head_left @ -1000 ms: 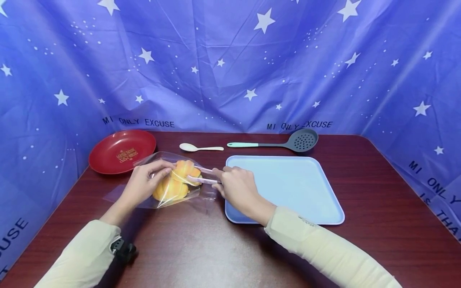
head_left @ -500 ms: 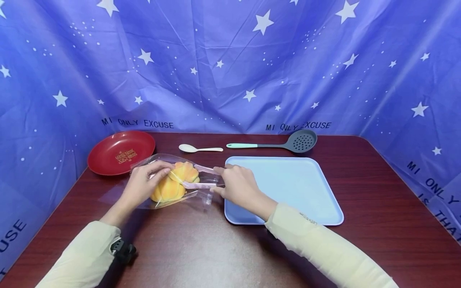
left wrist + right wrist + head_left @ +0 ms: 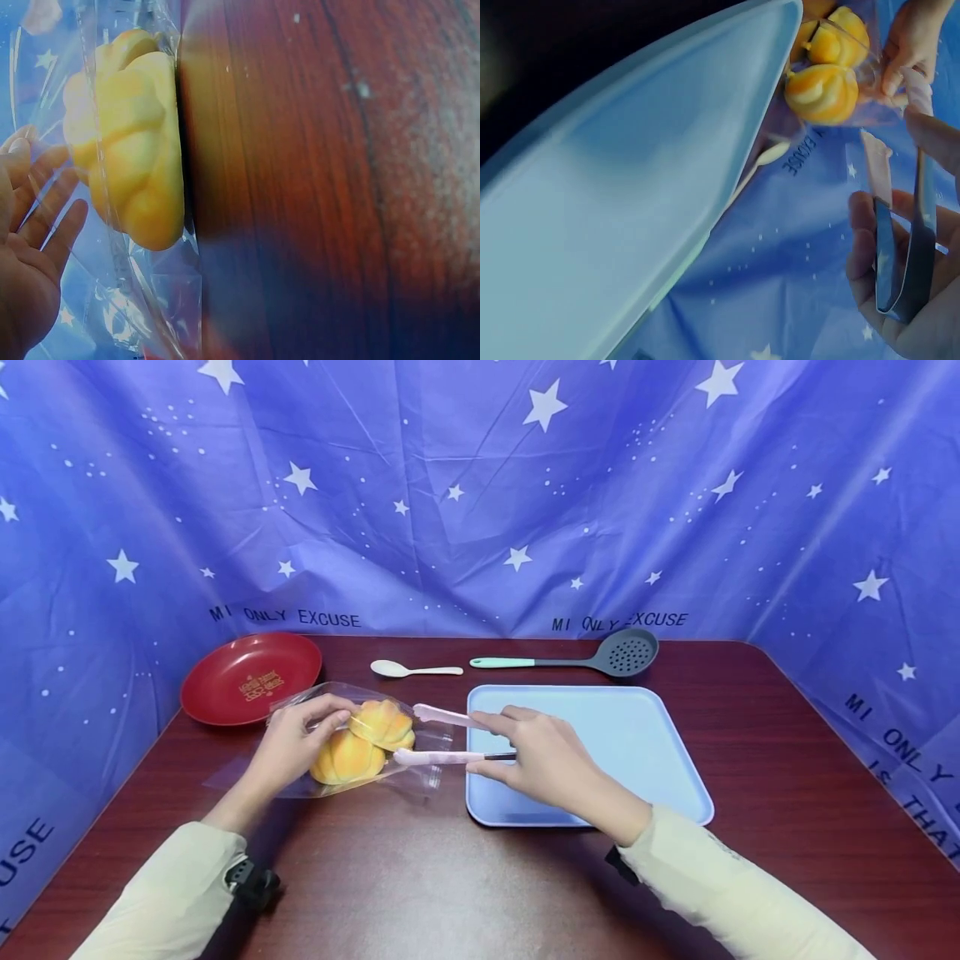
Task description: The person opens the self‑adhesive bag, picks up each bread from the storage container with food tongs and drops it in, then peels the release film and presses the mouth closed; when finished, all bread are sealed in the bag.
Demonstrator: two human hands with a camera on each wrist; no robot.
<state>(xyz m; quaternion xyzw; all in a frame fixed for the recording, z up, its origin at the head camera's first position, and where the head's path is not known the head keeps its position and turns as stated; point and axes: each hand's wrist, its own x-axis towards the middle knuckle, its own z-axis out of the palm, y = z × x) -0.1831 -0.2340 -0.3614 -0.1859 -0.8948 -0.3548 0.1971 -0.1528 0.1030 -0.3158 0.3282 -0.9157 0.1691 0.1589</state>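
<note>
Two yellow-orange bread rolls (image 3: 347,757) lie in a clear plastic bag (image 3: 296,785) on the table, one overlapping the other. My left hand (image 3: 306,735) holds up the bag's film between thumb and fingers, just left of the upper roll. In the left wrist view, a bread roll (image 3: 127,150) shows beside my fingers through the film. My right hand (image 3: 551,764) grips metal tongs with pink tips (image 3: 438,757), over the left edge of a light blue tray (image 3: 622,760). The tongs' arms (image 3: 885,247) are spread, with no roll between them. Their tips are at the bag's right end.
A red plate (image 3: 251,681) with gold lettering sits at the back left, close to the bag. Along the back lie a cream spoon (image 3: 416,670) and a dark skimmer (image 3: 628,653) with a mint handle. A starry blue cloth (image 3: 450,527) hangs behind the table.
My right hand has moved right, drawing the tongs back from the upper roll with their arms spread. The rolls stay in the bag. My left hand has kept its hold, with hardly any movement.
</note>
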